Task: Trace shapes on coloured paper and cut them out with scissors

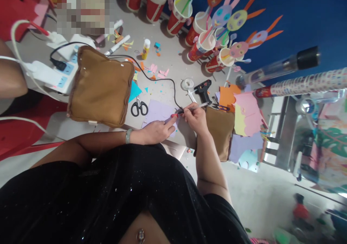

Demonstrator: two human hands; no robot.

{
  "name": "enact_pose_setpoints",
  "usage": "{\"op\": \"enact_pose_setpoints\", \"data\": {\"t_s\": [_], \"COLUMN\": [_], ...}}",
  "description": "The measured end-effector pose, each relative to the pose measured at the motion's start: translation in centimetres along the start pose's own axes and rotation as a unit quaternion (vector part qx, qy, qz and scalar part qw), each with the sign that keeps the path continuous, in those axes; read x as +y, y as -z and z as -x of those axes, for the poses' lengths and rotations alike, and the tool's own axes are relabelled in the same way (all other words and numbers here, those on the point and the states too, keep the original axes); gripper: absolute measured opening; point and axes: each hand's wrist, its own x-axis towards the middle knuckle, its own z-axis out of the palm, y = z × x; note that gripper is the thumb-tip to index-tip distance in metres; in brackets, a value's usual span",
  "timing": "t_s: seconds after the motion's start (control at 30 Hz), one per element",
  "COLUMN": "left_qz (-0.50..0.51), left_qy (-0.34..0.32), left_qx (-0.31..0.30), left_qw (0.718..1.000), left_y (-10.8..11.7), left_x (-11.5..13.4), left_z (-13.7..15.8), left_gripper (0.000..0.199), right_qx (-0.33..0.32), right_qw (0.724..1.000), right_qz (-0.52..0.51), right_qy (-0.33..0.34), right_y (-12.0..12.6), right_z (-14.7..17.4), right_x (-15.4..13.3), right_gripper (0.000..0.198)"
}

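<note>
My right hand (195, 118) is closed around a slim white marker pen (202, 105), its dark end pointing left over a sheet of lilac paper (155, 110). My left hand (158, 131) lies low over the same paper, fingers bent together, the fingertips meeting the pen's dark end. Something small and red (174, 116) shows at those fingertips; I cannot make out what it is. Left of the paper are black-handled scissors (139, 108). Just beyond my right hand are a black glue gun (203, 89) and a roll of tape (187, 84).
Brown cushions (101, 88) flank the work area on the left and right. Red paper cups (176, 18) with paper rabbit faces line the blue wall. A glue stick (145, 49), paper scraps, a power strip (66, 72), a black cord (154, 79) and coloured sheets (249, 110) surround my hands.
</note>
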Motion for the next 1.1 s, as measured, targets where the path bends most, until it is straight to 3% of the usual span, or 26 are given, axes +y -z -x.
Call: {"op": "enact_pose_setpoints", "data": {"t_s": [0.27, 0.47, 0.7, 0.97, 1.1], "left_qz": [-0.022, 0.021, 0.07, 0.054, 0.054], "left_qy": [0.018, 0.05, 0.075, 0.072, 0.074], "left_qx": [-0.05, -0.079, -0.101, -0.093, -0.117], "left_qw": [0.998, 0.995, 0.99, 0.992, 0.989], "left_y": [0.0, 1.1, 2.3, 1.9, 2.0], "left_x": [0.3, 0.1, -0.4, -0.3, -0.2], "left_z": [-0.3, -0.5, -0.9, -0.6, -0.5], "left_gripper": [0.048, 0.045, 0.047, 0.042, 0.044], "right_qx": [0.088, 0.156, 0.192, 0.196, 0.201], "right_qw": [0.996, 0.983, 0.97, 0.967, 0.964], "right_qz": [0.008, 0.071, 0.125, 0.144, 0.157], "right_qy": [0.03, 0.062, 0.079, 0.072, 0.068], "right_y": [-1.4, -2.5, -3.3, -4.7, -5.5], "right_z": [2.9, 4.5, 5.7, 7.5, 8.1], "right_x": [0.9, 1.7, 1.3, 1.4, 2.0], "right_gripper": [0.017, 0.018, 0.021, 0.021, 0.021]}}
